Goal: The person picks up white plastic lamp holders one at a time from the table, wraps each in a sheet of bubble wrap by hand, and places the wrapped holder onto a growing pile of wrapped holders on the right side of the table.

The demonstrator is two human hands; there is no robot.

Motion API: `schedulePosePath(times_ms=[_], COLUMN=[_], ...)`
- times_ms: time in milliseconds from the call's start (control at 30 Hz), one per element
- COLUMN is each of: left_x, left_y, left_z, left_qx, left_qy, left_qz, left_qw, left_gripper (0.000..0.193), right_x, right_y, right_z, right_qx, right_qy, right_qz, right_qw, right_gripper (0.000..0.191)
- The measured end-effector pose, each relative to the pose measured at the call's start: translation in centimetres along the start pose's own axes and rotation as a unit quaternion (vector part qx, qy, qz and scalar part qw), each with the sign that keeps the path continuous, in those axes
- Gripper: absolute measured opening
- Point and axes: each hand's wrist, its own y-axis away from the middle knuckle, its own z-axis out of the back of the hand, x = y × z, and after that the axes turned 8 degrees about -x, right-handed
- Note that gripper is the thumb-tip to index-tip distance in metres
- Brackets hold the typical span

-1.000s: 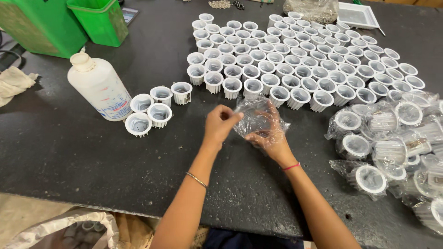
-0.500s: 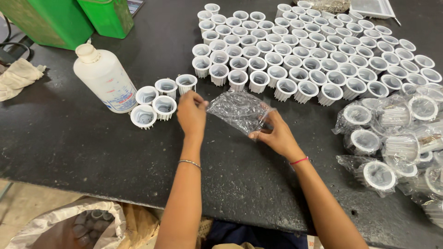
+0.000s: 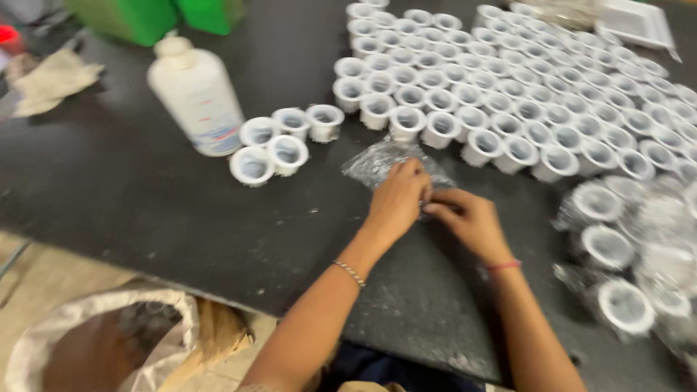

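Pinching clear plastic bag (image 3: 388, 161) between fingers of left hand (image 3: 398, 201) and right hand (image 3: 470, 220), lying on black worktop (image 3: 131, 196), near white cups (image 3: 508, 94).

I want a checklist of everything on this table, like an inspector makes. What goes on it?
Surface: dark table, dusty in spots.
Job's things: clear plastic bag on the table; many white cups standing in rows; five cups set apart; wrapped cups piled on the right.
Clutter: white bottle, rag, white tray.
Grips: left hand and right hand both pinch the bag, fingers meeting at its near edge.
Cables: nothing seen.
Surroundings: green bins at the far edge; open sack on the floor below the table.
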Motion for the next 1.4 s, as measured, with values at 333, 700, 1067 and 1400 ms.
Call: schedulePosePath(times_ms=[333, 700, 1067, 1400], left_x=[3.1, 3.6, 1.7, -0.1], left_y=[0.6, 1.6, 0.4, -0.3], left_z=[-5.9, -7.4, -3.2, -0.8], left_qx=[-0.004, -0.041, -0.106, -0.079], left_qy=[0.005, -0.006, 0.014, 0.016], left_qz=[0.065, -0.067, -0.019, -0.01], left_qw=[0.998, 0.997, 0.994, 0.997], left_gripper=[0.026, 0.036, 0.031, 0.048], right_x=[11.6, 16.2, 9.6, -2.5], right_y=[-4.4, -9.6, -7.0, -2.9], right_z=[-5.1, -17.1, -1.3, 4.6], right_qx=[-0.018, 0.121, 0.015, 0.029], right_qy=[0.061, 0.168, -0.266, -0.414], right_qz=[0.194, 0.367, -0.035, -0.256], right_qw=[0.979, 0.907, 0.963, 0.873], right_gripper=[0.018, 0.024, 0.018, 0.019])
